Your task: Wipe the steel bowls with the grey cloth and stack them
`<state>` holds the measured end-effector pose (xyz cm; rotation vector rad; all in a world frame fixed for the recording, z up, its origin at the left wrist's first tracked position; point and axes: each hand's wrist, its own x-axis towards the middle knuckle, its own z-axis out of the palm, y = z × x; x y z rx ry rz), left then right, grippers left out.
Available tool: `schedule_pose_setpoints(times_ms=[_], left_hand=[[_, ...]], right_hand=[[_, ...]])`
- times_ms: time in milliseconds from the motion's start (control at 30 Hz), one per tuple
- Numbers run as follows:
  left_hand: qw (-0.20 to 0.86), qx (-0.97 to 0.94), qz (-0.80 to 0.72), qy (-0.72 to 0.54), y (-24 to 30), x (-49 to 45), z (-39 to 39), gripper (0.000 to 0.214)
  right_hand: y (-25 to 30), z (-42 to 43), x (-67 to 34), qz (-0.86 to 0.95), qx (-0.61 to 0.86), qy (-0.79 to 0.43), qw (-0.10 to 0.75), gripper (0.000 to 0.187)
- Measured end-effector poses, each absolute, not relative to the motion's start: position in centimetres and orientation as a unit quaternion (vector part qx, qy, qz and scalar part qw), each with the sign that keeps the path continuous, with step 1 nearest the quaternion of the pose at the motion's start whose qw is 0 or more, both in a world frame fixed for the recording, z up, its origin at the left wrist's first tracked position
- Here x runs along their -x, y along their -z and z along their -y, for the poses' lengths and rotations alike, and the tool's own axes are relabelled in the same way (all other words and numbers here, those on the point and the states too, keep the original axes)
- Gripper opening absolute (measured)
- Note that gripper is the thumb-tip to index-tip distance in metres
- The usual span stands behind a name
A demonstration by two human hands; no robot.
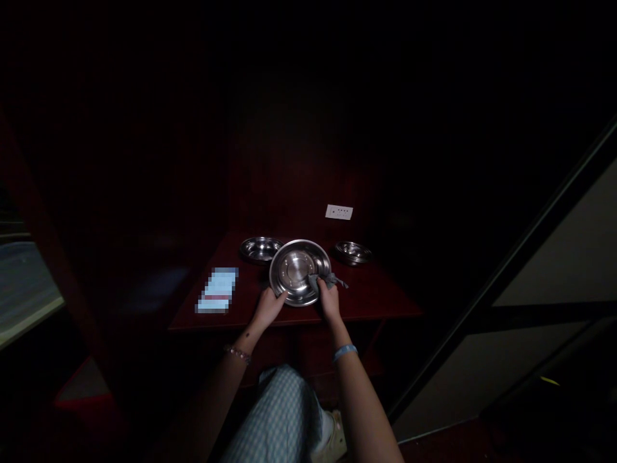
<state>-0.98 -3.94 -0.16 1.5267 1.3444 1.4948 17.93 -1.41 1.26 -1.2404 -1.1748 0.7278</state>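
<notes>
A round steel plate [294, 265] is tilted up toward me above the dark red table [376, 297]. My left hand [268, 306] grips its lower left rim. My right hand [329, 299] is closed on a small grey cloth [326, 280] that rests against the plate's lower right rim.
Two more steel plates lie on the table, one at the back left [261, 249] and one at the back right [353, 252]. A blurred light-blue patch [217, 290] lies on the table's left part. A white socket plate [339, 211] is on the back wall. The surroundings are dark.
</notes>
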Motion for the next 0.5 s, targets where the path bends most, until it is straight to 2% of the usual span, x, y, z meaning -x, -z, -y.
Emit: schedule_pose_setpoints(times_ms=[500], left_hand=[[0.36,-0.542,-0.478,-0.591,-0.18,0.77,3.89,0.017]], right_hand=[[-1.86,1.91,-17.75,0.503,0.53,-0.319,0.603,0.029]])
